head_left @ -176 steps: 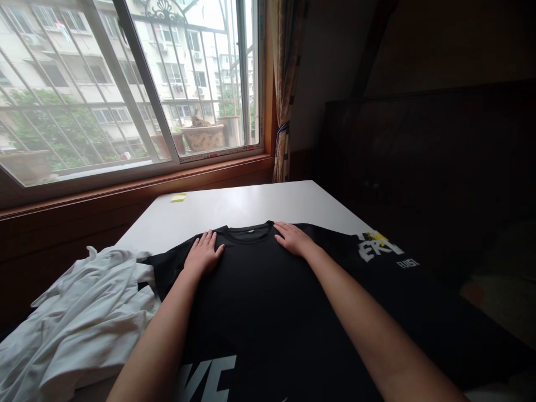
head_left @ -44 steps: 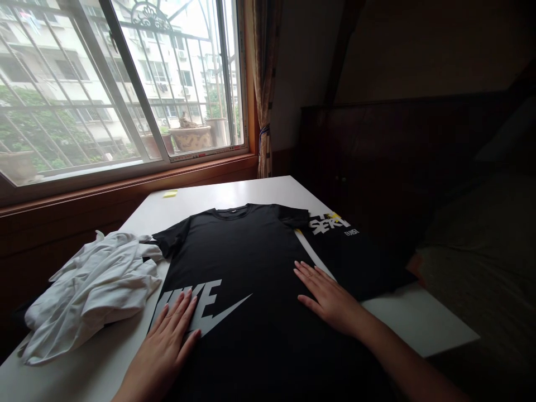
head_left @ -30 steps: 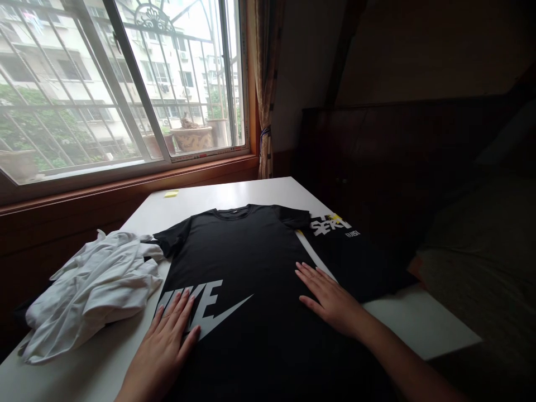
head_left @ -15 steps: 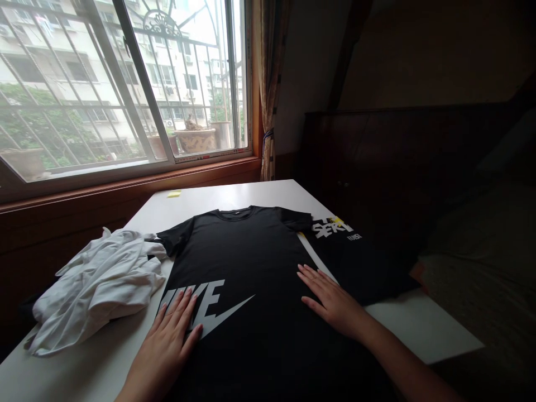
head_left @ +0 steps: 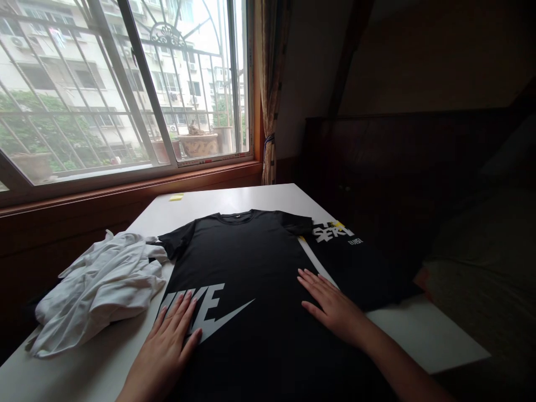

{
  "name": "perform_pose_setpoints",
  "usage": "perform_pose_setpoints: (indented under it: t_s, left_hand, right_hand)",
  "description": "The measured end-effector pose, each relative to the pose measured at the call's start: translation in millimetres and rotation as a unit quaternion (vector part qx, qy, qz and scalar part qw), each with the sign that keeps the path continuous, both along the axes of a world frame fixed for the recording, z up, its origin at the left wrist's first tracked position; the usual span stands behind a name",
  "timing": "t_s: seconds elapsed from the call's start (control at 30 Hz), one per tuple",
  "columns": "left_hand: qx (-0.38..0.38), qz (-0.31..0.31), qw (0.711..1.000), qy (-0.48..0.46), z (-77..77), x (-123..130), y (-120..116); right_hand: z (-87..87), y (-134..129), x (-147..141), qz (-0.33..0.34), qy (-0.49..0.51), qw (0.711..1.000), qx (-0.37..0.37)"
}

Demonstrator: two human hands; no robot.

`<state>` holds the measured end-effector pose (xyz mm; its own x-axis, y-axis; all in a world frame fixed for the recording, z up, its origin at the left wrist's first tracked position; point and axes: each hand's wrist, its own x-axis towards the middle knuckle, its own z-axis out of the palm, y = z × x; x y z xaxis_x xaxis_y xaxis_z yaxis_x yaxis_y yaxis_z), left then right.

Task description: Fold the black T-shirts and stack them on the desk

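A black T-shirt (head_left: 247, 257) lies spread flat, its collar toward the window and a grey NIKE print with a swoosh at its left. My left hand (head_left: 170, 338) rests palm down over that print, fingers extended. On the shirt's right side my right hand (head_left: 330, 304) lies flat, fingers apart. Neither hand grips the cloth. The lower part of the shirt runs out of view at the bottom.
A white table (head_left: 268, 195) carries a crumpled white cloth (head_left: 104, 290) at left and a dark printed garment (head_left: 368, 268) at right. A yellow slip (head_left: 176, 197) lies near the far edge. Beyond are a barred window (head_left: 125, 89) and a curtain (head_left: 270, 95).
The whole view has shifted slightly, with the scene a little lower in the frame. Both hands stay flat in the same places on the shirt.
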<state>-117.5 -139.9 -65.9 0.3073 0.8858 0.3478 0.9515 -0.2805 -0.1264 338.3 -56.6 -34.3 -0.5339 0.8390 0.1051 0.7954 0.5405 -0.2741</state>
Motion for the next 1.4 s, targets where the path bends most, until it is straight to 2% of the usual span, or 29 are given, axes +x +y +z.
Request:
perform_pose_setpoints:
  t_s: [0.5, 0.87, 1.17, 1.4]
  left_hand:
    - [-0.011, 0.003, 1.0, 0.003, 7.9, 1, 0]
    - [-0.007, -0.003, 1.0, 0.014, 1.5, -2, 1]
    - [-0.003, -0.001, 1.0, 0.014, 3.1, -1, 0]
    - [0.019, -0.011, 1.0, 0.02, 5.1, 4, -14]
  right_hand:
    - [-1.4, 2, -1, 0.001, 0.015, 1.0, 0.009]
    - [-5.9, 3, 0, -0.002, 0.018, 1.0, 0.018]
    - [-0.5, 1, -2, -0.005, 0.003, 1.0, 0.012]
    - [-5.7, -11, 1, 0.005, 0.004, 1.0, 0.021]
